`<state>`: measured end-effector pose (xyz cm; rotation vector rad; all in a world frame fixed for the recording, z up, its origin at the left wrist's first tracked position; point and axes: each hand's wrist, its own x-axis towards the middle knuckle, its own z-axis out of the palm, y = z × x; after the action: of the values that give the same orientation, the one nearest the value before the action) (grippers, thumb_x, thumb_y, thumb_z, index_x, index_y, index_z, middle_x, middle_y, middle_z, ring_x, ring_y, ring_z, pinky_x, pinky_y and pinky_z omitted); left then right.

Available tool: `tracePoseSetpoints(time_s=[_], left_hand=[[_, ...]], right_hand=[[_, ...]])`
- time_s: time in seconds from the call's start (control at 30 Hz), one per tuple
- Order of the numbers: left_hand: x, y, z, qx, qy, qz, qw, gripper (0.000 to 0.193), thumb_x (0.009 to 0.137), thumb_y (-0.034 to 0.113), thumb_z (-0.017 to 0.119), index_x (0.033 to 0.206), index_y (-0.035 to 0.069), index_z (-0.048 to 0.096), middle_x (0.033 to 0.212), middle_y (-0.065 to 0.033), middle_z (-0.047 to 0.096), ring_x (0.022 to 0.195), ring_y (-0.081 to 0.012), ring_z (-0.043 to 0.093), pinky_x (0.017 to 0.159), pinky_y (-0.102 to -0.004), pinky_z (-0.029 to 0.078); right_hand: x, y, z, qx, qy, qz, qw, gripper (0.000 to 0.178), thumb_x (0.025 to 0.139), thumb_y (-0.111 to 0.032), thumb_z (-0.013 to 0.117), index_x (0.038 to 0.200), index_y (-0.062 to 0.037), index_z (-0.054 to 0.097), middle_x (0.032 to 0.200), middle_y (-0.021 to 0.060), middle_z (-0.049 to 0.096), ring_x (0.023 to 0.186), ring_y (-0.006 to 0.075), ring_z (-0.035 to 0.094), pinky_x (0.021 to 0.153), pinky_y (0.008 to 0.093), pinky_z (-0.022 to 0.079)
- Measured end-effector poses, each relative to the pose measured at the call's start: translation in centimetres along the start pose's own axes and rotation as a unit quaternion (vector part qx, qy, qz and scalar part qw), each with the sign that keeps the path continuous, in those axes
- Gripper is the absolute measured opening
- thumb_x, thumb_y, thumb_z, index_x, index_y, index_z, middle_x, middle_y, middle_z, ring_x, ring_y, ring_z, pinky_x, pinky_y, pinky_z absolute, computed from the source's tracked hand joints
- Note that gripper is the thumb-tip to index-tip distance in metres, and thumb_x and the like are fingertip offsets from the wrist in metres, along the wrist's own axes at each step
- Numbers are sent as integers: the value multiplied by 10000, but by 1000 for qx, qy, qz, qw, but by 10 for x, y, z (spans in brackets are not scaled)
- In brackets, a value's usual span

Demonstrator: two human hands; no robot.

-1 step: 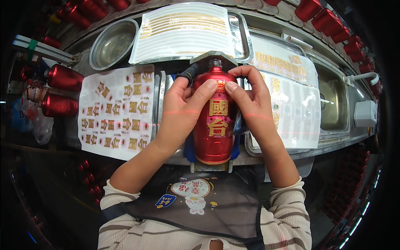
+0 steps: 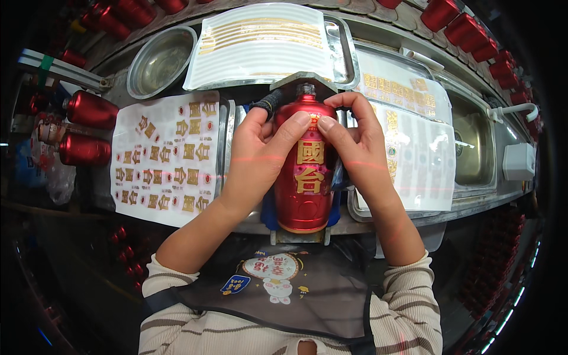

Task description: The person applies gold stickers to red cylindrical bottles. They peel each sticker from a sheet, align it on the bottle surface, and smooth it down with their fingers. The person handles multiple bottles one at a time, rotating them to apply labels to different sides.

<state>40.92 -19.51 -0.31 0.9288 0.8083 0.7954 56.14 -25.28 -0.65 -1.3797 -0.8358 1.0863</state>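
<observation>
A glossy red bottle (image 2: 303, 210) lies on its back in a holder, its dark neck (image 2: 306, 90) pointing away from me. Two large gold characters (image 2: 310, 164) run down its front, below a small red-and-gold emblem sticker (image 2: 314, 122) near the shoulder. My left hand (image 2: 258, 147) is closed around the bottle's left shoulder, its thumb pressing the emblem's left edge. From the other side my right hand (image 2: 357, 139) grips the right shoulder, its thumb tip on the emblem's right edge. Both thumbs hide part of the emblem.
Gold decal sheets lie left (image 2: 168, 201), right (image 2: 423, 177) and at the back (image 2: 260, 65). A metal bowl (image 2: 163, 62) stands at the back left, beyond two red bottles (image 2: 86, 149). A sink (image 2: 473, 157) with a white tap (image 2: 520, 110) is at the right.
Both thumbs have shifted very slightly on the emblem, ending a little closer together. The bottle has not moved.
</observation>
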Motion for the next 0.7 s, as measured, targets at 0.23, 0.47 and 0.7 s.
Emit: tracePoseSetpoints(time_s=[0.23, 0.47, 0.7], left_hand=[[3, -3, 0, 19, -6, 13, 1000, 306, 954, 179, 679, 1147, -21, 548, 1062, -123, 679, 941, -123, 667, 796, -247, 549], [4, 1, 0, 35, 5, 13, 999, 305, 946, 168, 682, 1138, -28, 550, 1028, -124, 690, 904, -127, 676, 762, -251, 558], [8, 7, 0, 66, -3, 12, 998, 359, 915, 222, 726, 1082, -37, 544, 1006, -148, 703, 886, -138, 689, 747, -256, 565]], right_hand=[[1, 0, 2, -26, 9, -10, 1000, 352, 864, -154, 752, 1116, -17, 547, 1065, 77, 607, 626, 42, 567, 526, 197, 439], [5, 6, 0, -31, 3, -27, 999, 339, 882, -168, 736, 1117, -14, 546, 1063, 82, 609, 654, 49, 595, 541, 197, 451], [6, 5, 0, 9, -10, -31, 999, 271, 917, -164, 687, 1109, -28, 553, 1001, 49, 633, 734, 53, 626, 612, 184, 479]])
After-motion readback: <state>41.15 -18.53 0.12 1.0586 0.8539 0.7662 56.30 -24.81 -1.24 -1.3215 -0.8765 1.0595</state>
